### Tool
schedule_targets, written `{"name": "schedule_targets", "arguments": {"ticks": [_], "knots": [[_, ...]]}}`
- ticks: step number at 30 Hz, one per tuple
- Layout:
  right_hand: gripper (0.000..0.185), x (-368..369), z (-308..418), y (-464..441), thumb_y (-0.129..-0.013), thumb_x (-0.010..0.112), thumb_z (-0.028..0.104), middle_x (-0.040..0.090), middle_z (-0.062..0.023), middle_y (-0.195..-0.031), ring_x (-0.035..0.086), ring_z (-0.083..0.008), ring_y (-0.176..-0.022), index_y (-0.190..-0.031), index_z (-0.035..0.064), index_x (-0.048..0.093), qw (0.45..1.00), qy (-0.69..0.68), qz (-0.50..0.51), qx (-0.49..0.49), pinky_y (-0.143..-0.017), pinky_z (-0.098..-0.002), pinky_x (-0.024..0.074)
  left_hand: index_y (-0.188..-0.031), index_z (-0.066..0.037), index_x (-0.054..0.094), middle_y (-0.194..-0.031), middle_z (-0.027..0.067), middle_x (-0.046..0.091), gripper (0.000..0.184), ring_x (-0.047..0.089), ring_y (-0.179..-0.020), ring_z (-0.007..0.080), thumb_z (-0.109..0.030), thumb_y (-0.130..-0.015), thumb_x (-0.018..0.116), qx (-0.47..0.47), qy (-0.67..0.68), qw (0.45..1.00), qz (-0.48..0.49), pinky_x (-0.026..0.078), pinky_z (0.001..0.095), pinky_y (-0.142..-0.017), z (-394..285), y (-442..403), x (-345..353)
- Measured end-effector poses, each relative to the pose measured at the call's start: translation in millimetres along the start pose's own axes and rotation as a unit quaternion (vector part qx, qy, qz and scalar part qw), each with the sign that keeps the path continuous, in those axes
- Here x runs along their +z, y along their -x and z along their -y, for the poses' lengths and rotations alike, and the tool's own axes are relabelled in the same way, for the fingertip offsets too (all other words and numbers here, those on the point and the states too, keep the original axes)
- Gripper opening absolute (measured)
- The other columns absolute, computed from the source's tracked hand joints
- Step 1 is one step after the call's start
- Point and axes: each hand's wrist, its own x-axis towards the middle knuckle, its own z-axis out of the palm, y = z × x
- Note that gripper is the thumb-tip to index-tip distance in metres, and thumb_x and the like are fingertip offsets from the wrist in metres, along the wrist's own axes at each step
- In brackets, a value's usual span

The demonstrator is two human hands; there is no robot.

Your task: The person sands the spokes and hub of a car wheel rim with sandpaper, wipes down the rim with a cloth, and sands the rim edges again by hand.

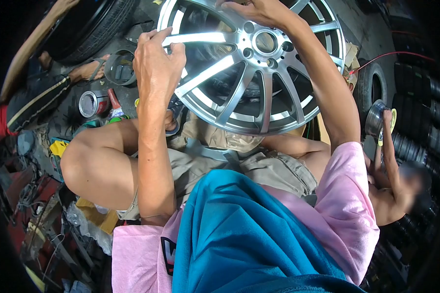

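Observation:
A silver multi-spoke alloy wheel (pixel 265 100) is propped face-up and tilted in front of my lap, with its hub hole and bolt holes showing. My left hand (pixel 157 62) grips the wheel's left edge, thumb and forefinger at the outer end of a spoke. Across the far side of the wheel reaches my right hand (pixel 256 10), its bent fingers resting on an upper spoke near the top of the view. Whatever those fingers may hold is too hidden to make out.
Left of me are an open tin can (pixel 88 104), a red-and-white tube (pixel 115 100), a dark bucket (pixel 120 67) and a large tire (pixel 90 36). A person's sandaled foot (pixel 89 70) is beside them. At right, another person (pixel 391 185) holds a rim (pixel 375 118) near stacked wheels.

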Motion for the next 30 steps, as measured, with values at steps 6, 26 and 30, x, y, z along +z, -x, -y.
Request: {"name": "schedule_targets", "arguments": {"ticks": [6,26,30], "knots": [[0.018,-3.2,10.5,23.8,-0.095,0.067,0.017,0.069,-0.0184,-0.094,0.071,-0.0382,-0.092,-0.098,-0.0004,0.073,0.998,0.042,-0.013,-0.044,-0.081,-0.0450,0.0564,-0.126,0.001,0.076,-0.135,0.0307,0.066,0.045,0.068,-0.119,0.0461,-0.023,-0.090,0.067,0.004,0.006,1.000,-0.001,0.051,0.0512,-0.108,1.1,1.6,0.4],[0.018,3.8,20.1,55.8,-0.096,0.066,0.017,0.068,-0.0173,-0.096,0.068,-0.0387,-0.095,-0.099,0.0013,0.073,0.996,0.086,-0.037,0.011,-0.083,-0.0461,0.0543,-0.126,-0.001,0.077,-0.134,0.0310,0.066,0.044,0.068,-0.119,0.0453,-0.024,-0.090,0.066,0.021,-0.015,1.000,-0.008,0.051,0.0506,-0.108,1.5,0.3,1.3],[0.017,9.8,24.2,67.4,-0.096,0.067,0.017,0.068,-0.0170,-0.095,0.068,-0.0389,-0.091,-0.099,0.0016,0.073,0.994,0.070,-0.075,0.033,-0.080,-0.0459,0.0543,-0.126,-0.001,0.077,-0.134,0.0307,0.066,0.044,0.068,-0.120,0.0452,-0.023,-0.090,0.066,0.027,-0.016,0.999,-0.016,0.051,0.0503,-0.108,3.8,0.1,2.6]]}}
